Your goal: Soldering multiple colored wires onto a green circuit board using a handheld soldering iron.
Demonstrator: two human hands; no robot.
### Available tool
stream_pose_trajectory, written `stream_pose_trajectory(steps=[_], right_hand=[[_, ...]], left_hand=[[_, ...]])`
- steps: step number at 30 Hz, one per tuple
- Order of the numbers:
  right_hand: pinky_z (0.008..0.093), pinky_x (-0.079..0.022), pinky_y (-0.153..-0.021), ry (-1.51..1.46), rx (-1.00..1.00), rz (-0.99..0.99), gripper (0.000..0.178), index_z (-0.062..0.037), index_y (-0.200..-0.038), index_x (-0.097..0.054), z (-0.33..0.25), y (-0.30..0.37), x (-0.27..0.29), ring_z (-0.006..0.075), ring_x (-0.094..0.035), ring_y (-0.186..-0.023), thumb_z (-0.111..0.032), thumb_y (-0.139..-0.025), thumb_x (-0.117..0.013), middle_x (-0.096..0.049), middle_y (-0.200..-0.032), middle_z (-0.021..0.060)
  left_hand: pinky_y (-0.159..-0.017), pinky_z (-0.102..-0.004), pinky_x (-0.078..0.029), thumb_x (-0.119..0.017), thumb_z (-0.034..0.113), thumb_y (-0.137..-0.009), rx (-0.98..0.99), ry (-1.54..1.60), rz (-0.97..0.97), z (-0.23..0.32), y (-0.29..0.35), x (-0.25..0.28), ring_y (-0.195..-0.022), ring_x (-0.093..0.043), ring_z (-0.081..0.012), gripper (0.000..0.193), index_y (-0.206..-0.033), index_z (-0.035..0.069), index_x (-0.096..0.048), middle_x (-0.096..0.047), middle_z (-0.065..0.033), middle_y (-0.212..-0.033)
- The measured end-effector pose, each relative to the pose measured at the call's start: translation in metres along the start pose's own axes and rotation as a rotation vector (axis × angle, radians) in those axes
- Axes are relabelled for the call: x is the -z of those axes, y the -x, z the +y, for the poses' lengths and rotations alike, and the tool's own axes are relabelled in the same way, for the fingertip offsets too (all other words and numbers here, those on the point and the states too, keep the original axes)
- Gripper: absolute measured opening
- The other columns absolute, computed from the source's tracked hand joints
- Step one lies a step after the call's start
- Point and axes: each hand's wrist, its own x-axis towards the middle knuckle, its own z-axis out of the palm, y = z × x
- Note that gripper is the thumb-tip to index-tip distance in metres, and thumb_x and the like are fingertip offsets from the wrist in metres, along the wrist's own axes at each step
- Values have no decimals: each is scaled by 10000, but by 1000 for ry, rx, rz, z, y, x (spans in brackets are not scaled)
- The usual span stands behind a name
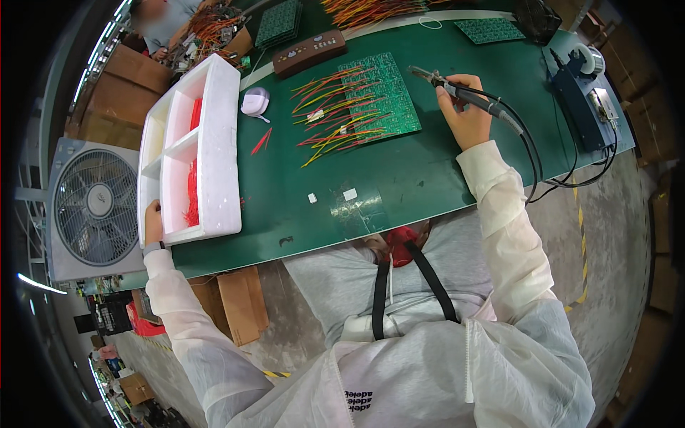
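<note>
- Clock directions run from the middle of the green circuit board (401, 96), the work in hand, which lies flat on the counter (428, 182), red and yellow wires (322, 118) fanning out toward 9 o'clock
- The right hand (471, 118) is at about 4 o'clock, its fingers wrapped round the grey-handled tool (480, 103), whose metal tip points to 10 o'clock and shows just beside the board's 1 o'clock edge; I cannot tell its height
- The left hand (153, 222) is at the near, outer corner of the white foam box (225, 143), toward 8 o'clock; whether its fingers grip the wall or merely rest there, I cannot tell
- A low sweep of the tip toward 8 o'clock could, I judge, snag or mark the wires, as they overlap loosely
- The black cables (531, 146) loop from the tool past the forearm; a long reach toward 9 o'clock might pull them taut and tug the blue machine (576, 107) at 3 o'clock
- A pull on the foam box could spill its red wires (193, 192), since it sits close to the counter's edge
- Bare counter opens from 4 to 6 o'clock; two white pieces (349, 194) near 7 o'clock and the lilac case (255, 102) at 9 o'clock narrow the room there
</note>
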Motion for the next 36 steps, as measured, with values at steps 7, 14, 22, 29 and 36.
stream_pose_trajectory(steps=[7,14,22,29,36], right_hand=[[222,-398,-513,-38,6,-1,208,-23,-868,-531,-4,-1,1,87,-468,-563,-106,-721,-653,-537,-658,28],[225,-400,-511,-35,22,15,209,-22,-867,-537,-2,0,1,87,-473,-554,-105,-715,-654,-537,-639,24],[226,-402,-513,-38,7,24,214,-27,-866,-543,-4,1,0,88,-476,-551,-118,-711,-660,-540,-638,25],[225,-398,-509,-43,-13,26,208,-28,-864,-546,-2,1,3,89,-476,-549,-118,-714,-657,-545,-641,28],[218,-389,-515,-37,-35,39,214,-31,-865,-540,-8,6,5,81,-483,-561,-123,-715,-663,-555,-651,24]], left_hand=[[-627,-271,-424,-553,64,-769,-87,-76,232,-9,0,-2,-662,-532,-156,110,-808,-38,-559,-587,-106,-721],[-637,-285,-431,-556,70,-777,-103,-199,367,-16,-2,-2,-660,-546,-182,91,-787,-20,-563,-582,-120,-702],[-636,-287,-449,-533,41,-786,-151,-184,452,-7,5,-2,-658,-569,-182,82,-842,-11,-563,-593,-112,-715],[-647,-305,-470,-489,18,-797,-203,-247,502,20,12,-10,-689,-602,-206,139,-918,-11,-550,-605,-131,-747],[-640,-323,-466,-476,81,-821,-164,-281,534,19,7,-8,-680,-601,-249,132,-882,-9,-551,-603,-145,-739]])
